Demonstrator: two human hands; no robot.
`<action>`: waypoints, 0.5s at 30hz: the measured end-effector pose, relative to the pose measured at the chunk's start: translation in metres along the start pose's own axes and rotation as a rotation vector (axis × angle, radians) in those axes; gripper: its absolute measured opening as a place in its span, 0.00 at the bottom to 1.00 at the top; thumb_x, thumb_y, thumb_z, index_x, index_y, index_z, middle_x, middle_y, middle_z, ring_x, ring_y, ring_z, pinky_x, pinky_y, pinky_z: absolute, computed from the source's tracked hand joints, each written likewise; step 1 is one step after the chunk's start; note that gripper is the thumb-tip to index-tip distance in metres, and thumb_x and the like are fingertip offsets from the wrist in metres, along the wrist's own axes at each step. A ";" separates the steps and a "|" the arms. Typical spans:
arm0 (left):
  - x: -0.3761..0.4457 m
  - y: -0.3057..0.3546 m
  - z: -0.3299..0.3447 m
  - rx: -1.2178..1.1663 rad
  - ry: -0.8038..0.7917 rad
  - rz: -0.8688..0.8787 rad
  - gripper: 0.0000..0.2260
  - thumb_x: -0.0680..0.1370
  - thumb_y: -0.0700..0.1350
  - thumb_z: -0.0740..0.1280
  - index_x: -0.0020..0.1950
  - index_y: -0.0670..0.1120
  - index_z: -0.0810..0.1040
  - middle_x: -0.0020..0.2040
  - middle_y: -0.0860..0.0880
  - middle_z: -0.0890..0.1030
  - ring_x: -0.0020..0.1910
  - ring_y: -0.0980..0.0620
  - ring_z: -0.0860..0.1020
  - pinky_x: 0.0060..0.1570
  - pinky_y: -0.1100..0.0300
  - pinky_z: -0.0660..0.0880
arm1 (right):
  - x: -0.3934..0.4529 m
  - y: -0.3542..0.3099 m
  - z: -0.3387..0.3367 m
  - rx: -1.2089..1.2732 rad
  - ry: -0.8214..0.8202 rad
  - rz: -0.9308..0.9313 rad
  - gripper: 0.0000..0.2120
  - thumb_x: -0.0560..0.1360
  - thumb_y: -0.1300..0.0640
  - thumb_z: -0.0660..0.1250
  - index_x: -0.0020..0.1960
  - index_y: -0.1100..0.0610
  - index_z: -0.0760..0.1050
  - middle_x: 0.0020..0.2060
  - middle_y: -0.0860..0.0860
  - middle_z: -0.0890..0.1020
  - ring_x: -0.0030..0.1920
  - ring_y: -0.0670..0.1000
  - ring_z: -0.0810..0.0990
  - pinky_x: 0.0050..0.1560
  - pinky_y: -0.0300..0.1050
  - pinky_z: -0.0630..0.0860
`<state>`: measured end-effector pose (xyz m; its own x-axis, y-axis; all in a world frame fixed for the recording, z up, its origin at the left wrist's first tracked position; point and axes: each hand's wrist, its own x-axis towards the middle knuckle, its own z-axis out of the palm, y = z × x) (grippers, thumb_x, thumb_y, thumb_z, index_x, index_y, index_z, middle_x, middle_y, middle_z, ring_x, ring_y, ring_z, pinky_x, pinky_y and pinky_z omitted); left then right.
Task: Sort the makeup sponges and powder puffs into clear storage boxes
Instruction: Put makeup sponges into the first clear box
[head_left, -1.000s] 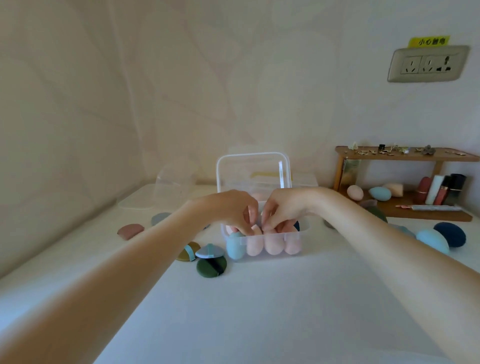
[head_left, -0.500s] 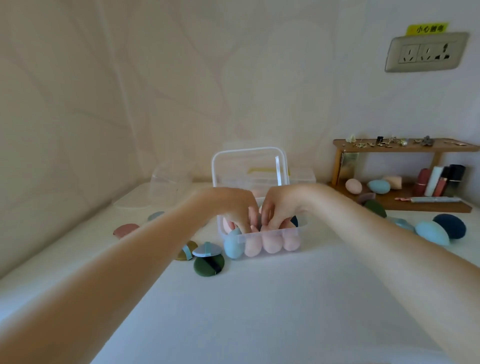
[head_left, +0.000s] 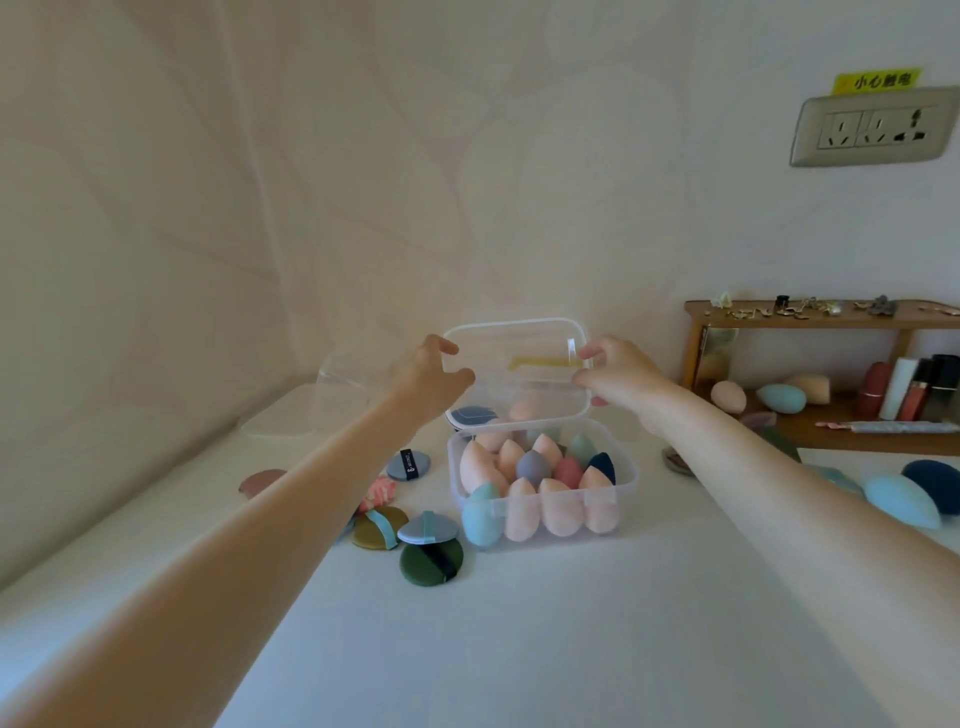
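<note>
Curling at either side of the upright clear lid (head_left: 517, 371), the left hand (head_left: 428, 376) and right hand (head_left: 618, 376) have come up out of the storage box (head_left: 543, 488), where they were tucking sponges (head_left: 535, 486) a moment ago. The box looks full, so closing seems next; powder puffs (head_left: 410, 540) lie loose beside it.

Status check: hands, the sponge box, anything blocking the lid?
Left hand and right hand at the upright lid's side edges. Clear box packed with sponges. Nothing visibly blocking the lid.
</note>
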<state>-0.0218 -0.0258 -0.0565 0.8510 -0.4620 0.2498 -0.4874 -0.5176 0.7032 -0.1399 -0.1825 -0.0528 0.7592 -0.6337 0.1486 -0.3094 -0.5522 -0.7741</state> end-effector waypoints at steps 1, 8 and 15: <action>0.001 0.002 0.000 -0.101 0.004 -0.015 0.19 0.76 0.42 0.65 0.65 0.44 0.67 0.60 0.44 0.71 0.55 0.45 0.71 0.62 0.51 0.71 | 0.001 0.001 0.000 0.056 0.018 0.026 0.23 0.74 0.62 0.64 0.68 0.57 0.66 0.64 0.56 0.70 0.61 0.57 0.74 0.62 0.52 0.74; -0.014 0.006 -0.015 -0.371 -0.070 0.004 0.21 0.78 0.43 0.63 0.71 0.48 0.63 0.52 0.48 0.70 0.52 0.46 0.73 0.58 0.51 0.76 | -0.009 -0.004 -0.021 0.052 0.008 0.015 0.30 0.75 0.70 0.55 0.73 0.51 0.59 0.57 0.52 0.71 0.55 0.57 0.77 0.58 0.54 0.78; -0.053 -0.009 -0.025 -0.036 -0.107 0.217 0.11 0.79 0.47 0.61 0.58 0.44 0.78 0.57 0.45 0.79 0.58 0.47 0.77 0.62 0.49 0.72 | -0.043 -0.006 -0.034 -0.144 0.012 0.010 0.16 0.76 0.67 0.55 0.57 0.67 0.78 0.48 0.59 0.79 0.48 0.56 0.75 0.50 0.47 0.73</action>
<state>-0.0571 0.0212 -0.0597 0.7009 -0.6338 0.3272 -0.6473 -0.3727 0.6649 -0.1902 -0.1704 -0.0338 0.7490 -0.6454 0.1498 -0.3963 -0.6175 -0.6794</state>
